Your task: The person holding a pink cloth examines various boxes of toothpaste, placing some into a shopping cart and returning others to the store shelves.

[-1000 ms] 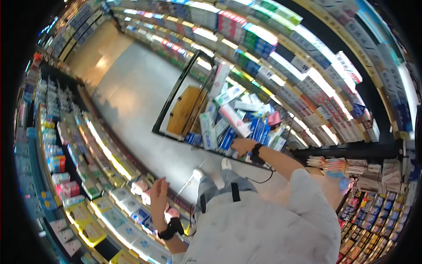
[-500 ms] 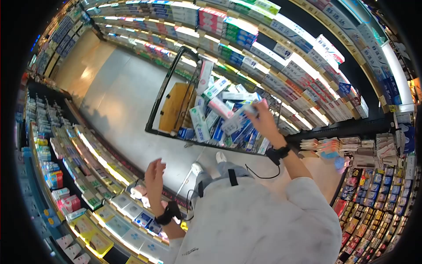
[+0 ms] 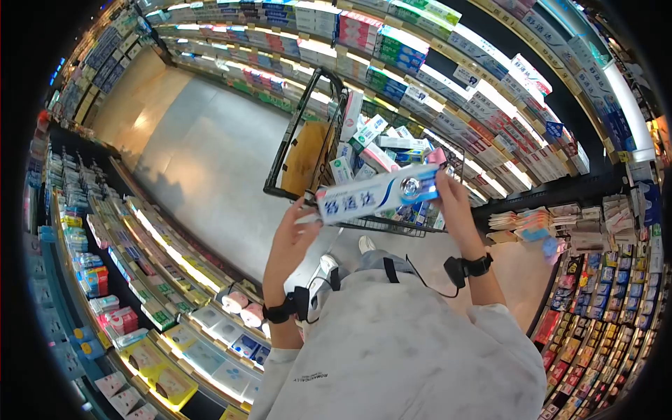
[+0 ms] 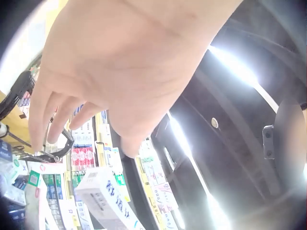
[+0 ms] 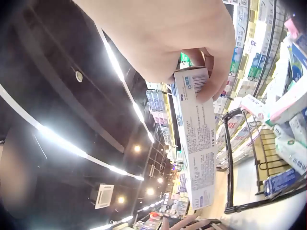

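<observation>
A long white and blue toothpaste box point(image 3: 378, 194) is held up over the cart in the head view. The right hand point(image 3: 458, 210) pinches its right end; in the right wrist view, that hand point(image 5: 192, 38) has thumb and fingers around the end of the box point(image 5: 195, 139). By the box's left end is the left hand point(image 3: 288, 241), its fingers extended. The left wrist view shows the left hand point(image 4: 115, 62) with spread fingers and a gap between it and the box point(image 4: 106, 199).
A wire shopping cart point(image 3: 274, 168) piled with boxes point(image 3: 369, 131) stands beyond the hands. Stocked shelves point(image 3: 483, 119) run behind it, and more shelves point(image 3: 161, 259) line the left. Packets on racks point(image 3: 595, 301) fill the lower right.
The right hand has lifted the box out from above the cart's pile toward the body and turned it lengthwise. The left hand has moved up and right to the box's other end.
</observation>
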`<state>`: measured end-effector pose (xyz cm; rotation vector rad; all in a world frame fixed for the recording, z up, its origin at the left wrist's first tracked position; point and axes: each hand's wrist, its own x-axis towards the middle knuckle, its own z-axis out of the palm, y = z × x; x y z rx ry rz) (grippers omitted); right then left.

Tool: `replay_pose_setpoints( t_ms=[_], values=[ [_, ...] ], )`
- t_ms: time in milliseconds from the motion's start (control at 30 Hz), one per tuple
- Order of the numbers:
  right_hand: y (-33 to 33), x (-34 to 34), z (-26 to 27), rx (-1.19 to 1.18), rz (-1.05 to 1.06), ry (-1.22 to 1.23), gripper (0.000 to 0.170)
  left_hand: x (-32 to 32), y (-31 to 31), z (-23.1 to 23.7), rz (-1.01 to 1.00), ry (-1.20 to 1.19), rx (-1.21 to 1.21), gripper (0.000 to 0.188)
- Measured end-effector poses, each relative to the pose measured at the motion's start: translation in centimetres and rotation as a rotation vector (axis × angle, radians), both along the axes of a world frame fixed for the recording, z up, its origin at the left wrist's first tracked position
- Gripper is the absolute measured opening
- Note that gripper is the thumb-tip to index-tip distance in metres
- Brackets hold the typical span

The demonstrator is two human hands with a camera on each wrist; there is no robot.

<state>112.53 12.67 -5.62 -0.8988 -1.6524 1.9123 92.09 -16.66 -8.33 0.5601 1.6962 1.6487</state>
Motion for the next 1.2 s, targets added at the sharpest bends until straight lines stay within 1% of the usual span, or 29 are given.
replay_pose_setpoints(
  t_ms=[33, 67, 100, 133, 200, 233, 333, 367, 400, 433, 467, 533, 567, 633, 667, 700, 733, 767, 800, 833, 867, 900, 933, 1000, 1033, 1133, 1200],
  values=[
    [-1.1, 0.0, 0.0, -0.011, -0.019, -0.076, 0.048, 0.2, 0.0, 0.0, -0.021, -0.036, 0.084, 0.057],
    [-2.5, -0.2, 0.4, 0.007, -0.017, -0.103, 0.048, 0.3, 0.1, 0.0, -0.051, -0.071, 0.173, 0.058],
    [-3.9, -0.6, 1.1, 0.027, -0.020, -0.130, 0.047, 0.3, 0.3, 1.1, -0.025, 0.020, 0.083, 0.059],
    [-4.8, -0.7, 1.7, 0.044, -0.025, -0.158, 0.047, 0.4, 0.2, 2.2, -0.008, -0.007, 0.007, 0.056],
    [-5.1, -0.3, 0.7, 0.053, 0.130, -0.120, 0.046, 0.0, -0.1, 2.7, 0.021, 0.007, 0.022, 0.056],
    [-5.2, -0.2, 0.3, 0.054, 0.212, -0.106, 0.046, -0.2, -0.3, 2.4, 0.040, 0.017, 0.013, 0.055],
    [-6.5, 0.3, 0.2, -0.001, 0.269, -0.071, 0.046, -0.8, -0.6, 0.8, 0.094, 0.020, -0.013, 0.054],
    [-6.7, 0.5, 0.6, -0.059, 0.251, -0.102, 0.048, -1.3, -0.7, -0.2, 0.104, 0.013, -0.016, 0.055],
    [-6.5, 0.8, 0.4, -0.049, 0.294, -0.142, 0.048, -1.8, -0.5, -1.0, 0.115, 0.008, -0.020, 0.057],
    [-6.0, 1.2, 0.0, -0.038, 0.337, -0.182, 0.049, -2.0, -0.1, -1.6, 0.141, 0.008, -0.022, 0.052],
    [-5.7, 1.6, -0.2, -0.028, 0.381, -0.221, 0.049, -2.0, 0.4, -1.8, 0.144, 0.036, -0.033, 0.051],
    [-5.6, 1.6, -0.1, -0.019, 0.361, -0.184, 0.053, -2.0, 1.8, -1.5, 0.153, 0.096, -0.053, 0.048],
    [-5.2, 1.6, -0.1, 0.000, 0.358, -0.183, 0.053, -1.9, 2.4, -0.9, 0.122, 0.113, -0.089, 0.046],
    [-3.9, 2.0, -0.9, 0.078, 0.348, -0.178, 0.056, -1.8, 3.9, -0.1, 0.115, 0.127, 0.020, 0.049],
    [-3.0, 2.3, -1.1, 0.118, 0.304, -0.144, 0.057, -1.6, 4.6, 0.2, 0.119, 0.130, 0.070, 0.050],
    [-1.9, 2.6, -1.3, 0.154, 0.272, -0.112, 0.058, -1.4, 5.5, 0.7, 0.086, 0.126, 0.159, 0.056],
    [-1.1, 2.8, -1.4, 0.179, 0.252, -0.083, 0.059, -1.6, 6.4, 0.9, 0.031, 0.197, 0.178, 0.058],
    [-0.1, 3.1, -1.3, 0.259, 0.202, -0.081, 0.060, -1.4, 7.0, 1.2, -0.012, 0.258, 0.179, 0.060],
    [1.3, 3.4, -1.0, 0.325, 0.170, -0.084, 0.061, -0.9, 7.9, 1.8, -0.003, 0.265, 0.171, 0.067],
    [3.5, 3.9, -1.5, 0.359, 0.223, -0.077, 0.061, 0.3, 9.5, 4.2, -0.019, 0.179, 0.216, 0.071],
    [4.7, 4.3, -1.5, 0.387, 0.182, -0.112, 0.059, 0.8, 10.5, 4.3, -0.004, 0.149, 0.196, 0.070],
    [6.0, 4.8, -1.3, 0.380, 0.202, -0.097, 0.059, 1.3, 11.6, 4.7, -0.026, 0.210, 0.177, 0.063],
    [7.5, 5.0, -1.4, 0.382, 0.207, -0.069, 0.058, 2.1, 12.7, 4.5, 0.011, 0.236, 0.212, 0.059],
    [9.8, 5.6, -2.0, 0.322, 0.218, -0.010, 0.058, 3.7, 14.9, 5.3, 0.031, 0.354, 0.220, 0.057],
    [10.7, 6.0, -2.4, 0.292, 0.215, 0.011, 0.057, 4.6, 15.6, 5.8, 0.031, 0.398, 0.173, 0.057],
    [12.8, 6.7, -3.3, 0.248, 0.271, -0.007, 0.056, 6.9, 17.5, 6.6, 0.024, 0.511, 0.065, 0.057],
    [13.7, 7.0, -3.9, 0.267, 0.308, -0.025, 0.056, 8.1, 18.2, 6.9, 0.018, 0.564, 0.019, 0.057]
  ],
)
